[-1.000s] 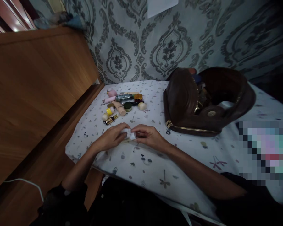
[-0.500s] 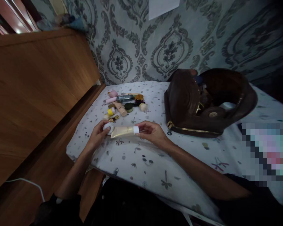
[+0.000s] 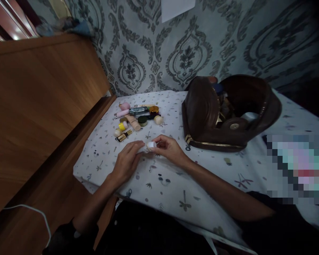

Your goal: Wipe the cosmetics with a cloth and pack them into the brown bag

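Note:
Above the near part of the bed-like surface, my right hand (image 3: 168,148) pinches the white cap (image 3: 151,145) of a cosmetic squeeze tube. My left hand (image 3: 127,159) is closed over the tube's body with a crumpled white wad (image 3: 143,149), which looks like tissue. Its fingers hide nearly all of the pale gold tube. Beyond my left hand lies a gold-and-black lipstick-like tube (image 3: 124,135). Close to that are a small yellow-banded bottle (image 3: 123,125), a beige tube (image 3: 134,123) and a round dark green jar (image 3: 142,120).
An open brown bag (image 3: 215,132) with a gold zip stands at the right, items inside. A pink-ended clear tool (image 3: 134,111), an amber-lidded jar (image 3: 154,110) and a pink sponge (image 3: 125,106) lie at the back. A wooden panel (image 3: 48,81) borders the left; patterned wall behind.
My left hand has slid right with the white wad, from the tube's flat end to near its cap, covering the body. My right hand keeps hold of the cap. The view shifted slightly.

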### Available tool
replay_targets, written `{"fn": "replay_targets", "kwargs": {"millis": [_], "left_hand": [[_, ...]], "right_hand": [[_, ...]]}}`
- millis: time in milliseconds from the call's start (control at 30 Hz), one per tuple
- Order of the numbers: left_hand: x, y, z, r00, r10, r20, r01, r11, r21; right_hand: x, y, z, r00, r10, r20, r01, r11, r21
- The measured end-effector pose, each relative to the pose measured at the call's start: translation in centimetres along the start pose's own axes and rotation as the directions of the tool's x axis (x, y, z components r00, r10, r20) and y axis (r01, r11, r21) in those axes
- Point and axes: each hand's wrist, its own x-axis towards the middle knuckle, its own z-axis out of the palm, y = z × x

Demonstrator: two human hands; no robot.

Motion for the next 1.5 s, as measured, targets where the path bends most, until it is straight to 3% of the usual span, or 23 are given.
{"fn": "replay_targets", "kwargs": {"millis": [200, 367, 533, 667, 767, 967, 1067, 1333, 1400, 1500], "left_hand": [[0.7, 0.9, 1.0, 0.995, 0.092, 0.029, -0.095, 0.985, 0.142], [-0.4, -1.1, 0.2, 1.0, 0.022, 0.019, -0.025, 0.98, 0.197], [-1.4, -3.5, -1.0, 0.982, -0.186, -0.042, 0.187, 0.982, 0.016], [-1.1, -4.0, -1.2, 0.917, -0.399, -0.013, 0.389, 0.899, -0.203], [-0.5, -3.8, -0.9, 0.89, -0.455, -0.021, 0.424, 0.844, -0.33], [0.0, -3.4, 0.0, 0.856, -0.516, -0.045, 0.456, 0.793, -0.404], [0.0, -3.3, 0.4, 0.851, -0.525, 0.003, 0.447, 0.721, -0.529], [0.3, -2.0, 1.4, 0.793, -0.581, 0.184, 0.473, 0.396, -0.787], [0.4, -1.7, 1.3, 0.8, -0.579, 0.16, 0.466, 0.429, -0.774], [0.5, -1.3, 1.0, 0.848, -0.529, 0.039, 0.451, 0.679, -0.579]], "right_hand": [[0.1, 0.3, -0.1, 0.999, 0.008, 0.041, -0.011, 0.997, 0.072], [0.1, -0.3, -0.1, 0.998, 0.056, 0.036, -0.059, 0.994, 0.092], [0.1, -0.7, -0.2, 0.995, 0.099, -0.021, -0.094, 0.983, 0.159], [0.3, -0.6, -0.4, 0.988, 0.134, -0.074, -0.113, 0.963, 0.244], [0.4, -0.5, -0.5, 0.982, 0.17, -0.082, -0.134, 0.934, 0.331], [0.3, -1.1, -0.6, 0.974, 0.222, -0.052, -0.17, 0.858, 0.485], [0.3, -1.2, -0.7, 0.966, 0.255, -0.028, -0.206, 0.836, 0.508], [0.3, -0.7, -0.8, 0.954, 0.299, 0.01, -0.267, 0.838, 0.477], [0.2, -0.8, -0.6, 0.946, 0.323, 0.029, -0.296, 0.824, 0.484], [0.0, -0.8, -0.4, 0.949, 0.315, 0.026, -0.288, 0.827, 0.482]]}}
